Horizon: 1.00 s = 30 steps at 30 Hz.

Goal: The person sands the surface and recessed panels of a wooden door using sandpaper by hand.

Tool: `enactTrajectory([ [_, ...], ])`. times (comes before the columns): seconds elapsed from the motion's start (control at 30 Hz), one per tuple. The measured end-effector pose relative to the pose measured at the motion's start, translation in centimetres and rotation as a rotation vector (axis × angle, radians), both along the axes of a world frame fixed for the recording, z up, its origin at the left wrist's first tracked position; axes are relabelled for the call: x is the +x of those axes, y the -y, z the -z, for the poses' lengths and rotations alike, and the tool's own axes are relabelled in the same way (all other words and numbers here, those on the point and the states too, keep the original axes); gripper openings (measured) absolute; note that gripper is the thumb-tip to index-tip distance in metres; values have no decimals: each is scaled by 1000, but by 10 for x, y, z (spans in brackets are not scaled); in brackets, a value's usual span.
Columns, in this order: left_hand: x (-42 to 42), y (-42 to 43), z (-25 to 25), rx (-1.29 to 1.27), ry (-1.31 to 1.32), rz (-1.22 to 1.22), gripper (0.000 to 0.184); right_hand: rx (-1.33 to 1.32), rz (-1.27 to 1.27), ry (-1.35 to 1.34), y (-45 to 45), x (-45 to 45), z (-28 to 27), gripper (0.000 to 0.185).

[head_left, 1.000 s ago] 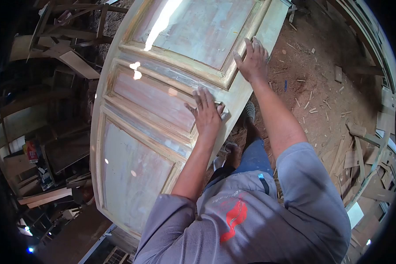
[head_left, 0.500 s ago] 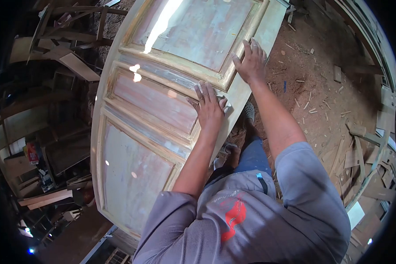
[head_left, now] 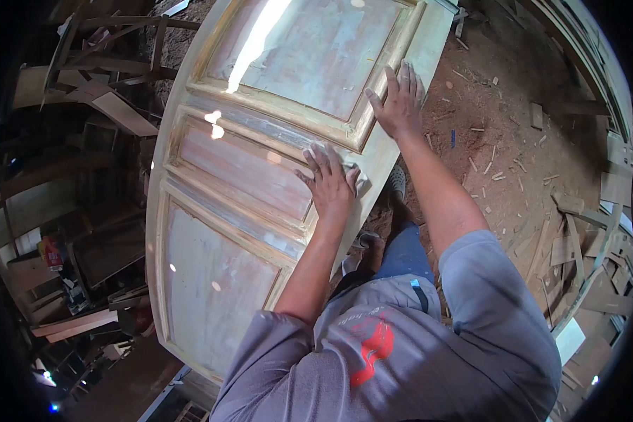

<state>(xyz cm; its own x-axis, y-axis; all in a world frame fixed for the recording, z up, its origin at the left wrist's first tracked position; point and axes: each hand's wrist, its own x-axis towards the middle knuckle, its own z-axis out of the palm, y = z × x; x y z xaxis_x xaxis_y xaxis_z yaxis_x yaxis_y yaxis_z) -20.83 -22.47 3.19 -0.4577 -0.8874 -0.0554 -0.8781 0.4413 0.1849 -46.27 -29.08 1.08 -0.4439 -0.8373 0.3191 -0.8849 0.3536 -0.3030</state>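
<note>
A large panelled wooden door [head_left: 390,158] with a curved outer edge lies in front of me, its pale finish patchy and streaked. My left hand [head_left: 328,186] rests on the frame beside the small middle panel, fingers spread. A small pale piece [head_left: 361,184], perhaps folded abrasive paper, shows beside its thumb and partly under the palm; the hand hides the rest. Farther up, my right hand [head_left: 403,105] lies on the right border and the moulding [head_left: 367,125] of the big upper panel. Its fingers are stretched, and no object shows in it.
Wood scraps [head_left: 498,176] litter the dirt floor right of the door. Offcuts and boards [head_left: 562,251] are piled at the far right. Wooden frames and pieces [head_left: 123,109] crowd the dark left side. My feet stand beside the door's near edge.
My left hand has shifted slightly left and down across the frame since half a second ago. The right hand is still on the border and moulding. The view has moved a little.
</note>
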Motion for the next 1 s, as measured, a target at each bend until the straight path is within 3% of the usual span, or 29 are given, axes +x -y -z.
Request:
enactTrajectory([
  [0.1, 54, -37, -2, 256, 55, -115, 92, 17, 6, 1, 2, -3, -2, 82],
  [0.23, 77, -58, -6, 180, 100, -129, 92, 36, 25, 24, -1, -1, -4, 84],
  [0.43, -17, 3, 1, -36, -15, -73, 89, 23, 12, 66, 1, -4, 3, 86],
  [0.57, 33, -28, -19, 262, 34, -113, 87, 27, 23, 41, 1, -2, 1, 85],
  [0.67, 84, -69, -15, 244, 52, -189, 88, 6, 67, 1, 1, 2, -8, 87],
  [0.77, 77, -55, -2, 120, 56, -91, 89, 30, 97, 22, 0, 5, -13, 84],
  [0.87, 23, -12, -11, 165, 24, -27, 90, 35, 113, 12, 1, 5, -15, 85],
  [0.97, -7, 1, -2, -33, -11, -15, 91, 92, 144, 13, 0, 7, -16, 84],
  [1.0, 0, -5, -4, 34, 1, -39, 91, 103, 135, 19, -1, 8, -16, 84],
])
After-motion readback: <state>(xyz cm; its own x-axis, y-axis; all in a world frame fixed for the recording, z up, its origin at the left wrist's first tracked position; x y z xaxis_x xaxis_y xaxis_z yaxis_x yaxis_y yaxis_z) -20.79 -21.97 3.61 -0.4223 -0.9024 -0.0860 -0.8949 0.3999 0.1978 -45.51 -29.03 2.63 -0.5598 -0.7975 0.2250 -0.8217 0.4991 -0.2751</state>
